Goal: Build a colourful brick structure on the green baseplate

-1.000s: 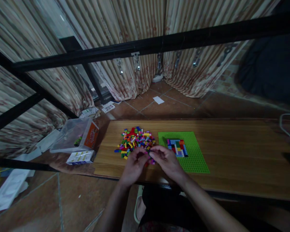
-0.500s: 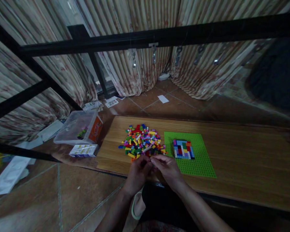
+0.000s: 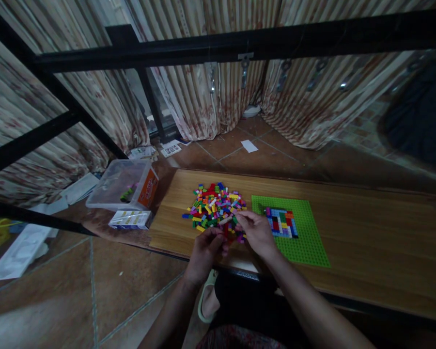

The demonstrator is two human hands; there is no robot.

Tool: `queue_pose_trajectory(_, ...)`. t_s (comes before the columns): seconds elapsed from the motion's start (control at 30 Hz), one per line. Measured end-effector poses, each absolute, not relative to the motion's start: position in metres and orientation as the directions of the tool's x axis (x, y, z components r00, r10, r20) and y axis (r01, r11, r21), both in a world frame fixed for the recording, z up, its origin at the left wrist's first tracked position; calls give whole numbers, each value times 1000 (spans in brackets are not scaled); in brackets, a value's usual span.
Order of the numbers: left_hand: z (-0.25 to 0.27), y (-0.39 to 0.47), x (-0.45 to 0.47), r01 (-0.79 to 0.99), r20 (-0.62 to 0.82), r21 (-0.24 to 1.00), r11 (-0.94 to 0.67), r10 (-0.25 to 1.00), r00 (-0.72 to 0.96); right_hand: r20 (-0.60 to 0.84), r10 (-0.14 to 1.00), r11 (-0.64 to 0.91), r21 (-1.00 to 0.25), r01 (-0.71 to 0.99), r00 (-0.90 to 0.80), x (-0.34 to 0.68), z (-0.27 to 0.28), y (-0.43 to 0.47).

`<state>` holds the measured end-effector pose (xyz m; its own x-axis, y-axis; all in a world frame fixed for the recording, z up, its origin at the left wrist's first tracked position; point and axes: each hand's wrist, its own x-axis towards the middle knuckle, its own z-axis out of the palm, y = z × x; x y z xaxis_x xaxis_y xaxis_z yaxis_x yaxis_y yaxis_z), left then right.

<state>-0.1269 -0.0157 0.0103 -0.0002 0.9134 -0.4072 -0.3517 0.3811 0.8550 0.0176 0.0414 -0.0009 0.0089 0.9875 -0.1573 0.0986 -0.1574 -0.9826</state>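
A heap of small coloured toy bricks (image 3: 212,206) lies on a low wooden table (image 3: 366,232). To its right a green baseplate (image 3: 308,232) carries a low, multicoloured block of bricks (image 3: 281,223). My left hand (image 3: 205,249) is at the heap's near edge, its fingers curled together; whatever they grip is too small to name. My right hand (image 3: 257,234) reaches over the heap's right side, between it and the built block. Its thumb and fingertips are drawn together by the bricks, and what they pinch cannot be made out.
On the floor left of the table stand a clear plastic box (image 3: 112,186) with an orange label and a few pieces inside, and a small white carton (image 3: 131,219). A black metal rail (image 3: 189,46) crosses in front of striped curtains (image 3: 203,106). Papers lie on the tiles.
My hands, earlier fingertip to fingertip in front of the heap, have parted. The right has moved forward to the bricks; the left stays near the table's front edge. The view has shifted slightly.
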Motion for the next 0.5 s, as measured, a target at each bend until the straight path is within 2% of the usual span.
queue_pose_trajectory(0.1, 7, -15, -127, -386, -423, 842, 377, 905, -38, 11, 999, 27, -928, 372, -45, 21, -4, 56)
queue_pose_trajectory(0.2, 8, -14, -128, -431, -424, 827, 360, 904, -58, 110, 991, 131, -886, 445, -73, 22, -2, 59)
queue_pose_trajectory(0.27, 11, -13, -128, -456, -423, 817, 353, 904, -59, 136, 988, 152, -895, 419, -68, 22, 1, 53)
queue_pose_trajectory(0.43, 18, -11, -121, -456, -430, 807, 375, 903, -17, 20, 990, 43, -984, 172, -138, 21, 9, 17)
queue_pose_trajectory(0.5, 19, -12, -115, -427, -419, 820, 381, 908, 5, 30, 988, 50, -991, 127, -150, 21, 11, 3)
